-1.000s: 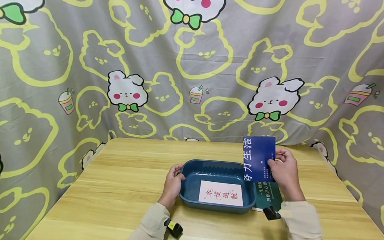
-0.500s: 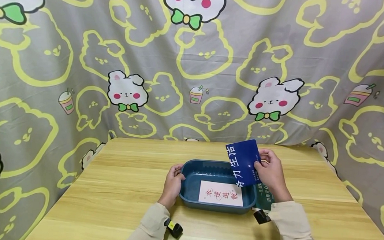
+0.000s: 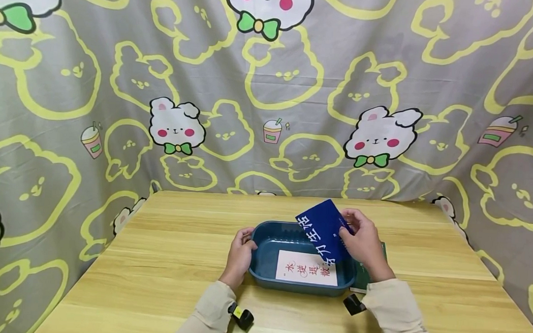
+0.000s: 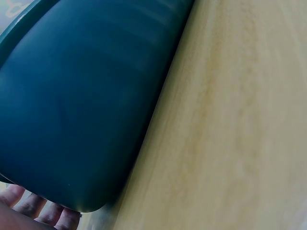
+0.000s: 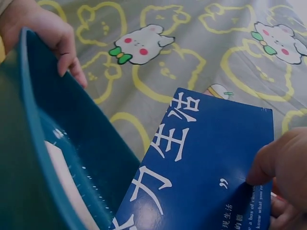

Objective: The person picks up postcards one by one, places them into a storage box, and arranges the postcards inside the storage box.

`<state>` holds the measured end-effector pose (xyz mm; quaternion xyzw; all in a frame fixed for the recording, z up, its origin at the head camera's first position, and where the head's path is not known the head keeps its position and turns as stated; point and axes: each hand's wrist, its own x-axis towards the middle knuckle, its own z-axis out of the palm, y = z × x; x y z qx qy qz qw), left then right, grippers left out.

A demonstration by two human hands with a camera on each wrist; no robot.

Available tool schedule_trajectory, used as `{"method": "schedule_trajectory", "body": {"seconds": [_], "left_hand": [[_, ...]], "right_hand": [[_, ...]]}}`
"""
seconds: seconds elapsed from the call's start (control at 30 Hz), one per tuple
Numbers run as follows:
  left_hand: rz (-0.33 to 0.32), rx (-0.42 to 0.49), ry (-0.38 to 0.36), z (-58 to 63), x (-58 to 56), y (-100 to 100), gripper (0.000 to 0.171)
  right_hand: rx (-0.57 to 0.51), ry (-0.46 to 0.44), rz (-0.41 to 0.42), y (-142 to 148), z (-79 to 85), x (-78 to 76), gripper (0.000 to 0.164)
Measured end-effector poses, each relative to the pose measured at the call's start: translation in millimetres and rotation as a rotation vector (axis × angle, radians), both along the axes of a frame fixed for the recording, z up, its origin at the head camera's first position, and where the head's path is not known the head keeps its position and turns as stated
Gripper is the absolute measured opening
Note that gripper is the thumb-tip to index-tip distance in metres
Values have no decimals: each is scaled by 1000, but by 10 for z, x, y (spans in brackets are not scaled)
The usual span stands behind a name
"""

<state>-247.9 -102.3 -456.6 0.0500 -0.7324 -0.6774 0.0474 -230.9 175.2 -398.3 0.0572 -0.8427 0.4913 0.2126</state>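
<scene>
A dark teal plastic basin (image 3: pixel 298 287) stands on the table. My left hand (image 3: pixel 239 256) grips its left end, thumb at the rim and fingers outside; the left wrist view shows those fingers (image 4: pixel 53 214) against the wall. My right hand (image 3: pixel 365 242) pinches a thin blue notebook (image 3: pixel 320 226) with white characters by one edge. It hangs tilted above the basin's right part, thumb on the cover (image 5: pixel 211 143). Inside the basin lies a white notebook (image 3: pixel 297 267) with red characters, its right corner partly covered in the head view.
Beside the basin's right end lies a green notebook (image 3: pixel 362 280), partly hidden by the right hand and the basin. Bare wooden table (image 3: pixel 175 242) extends on both sides. A grey patterned curtain (image 3: pixel 231 149) hangs behind. Each wrist carries a black camera mount (image 3: pixel 241 318).
My right hand has brought the blue notebook leftward from beside the basin to over it, turning it on a slant. My left hand and the basin have stayed put.
</scene>
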Motion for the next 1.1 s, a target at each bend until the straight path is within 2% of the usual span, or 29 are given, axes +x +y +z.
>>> {"method": "schedule_trajectory", "body": {"seconds": [0.23, 0.43, 0.67, 0.83, 1.1], "left_hand": [[11, -6, 21, -14, -5, 4, 43], [10, -8, 35, -21, 0, 7, 43], [1, -11, 22, -12, 14, 3, 42], [4, -14, 26, -10, 17, -2, 42], [-8, -7, 27, 3, 22, -1, 43]], "right_hand": [[142, 44, 82, -118, -48, 25, 23], [194, 43, 165, -175, -59, 50, 26], [213, 23, 233, -242, -66, 79, 28], [264, 1, 315, -340, -102, 98, 29], [386, -48, 360, -426, -198, 104, 37]]}}
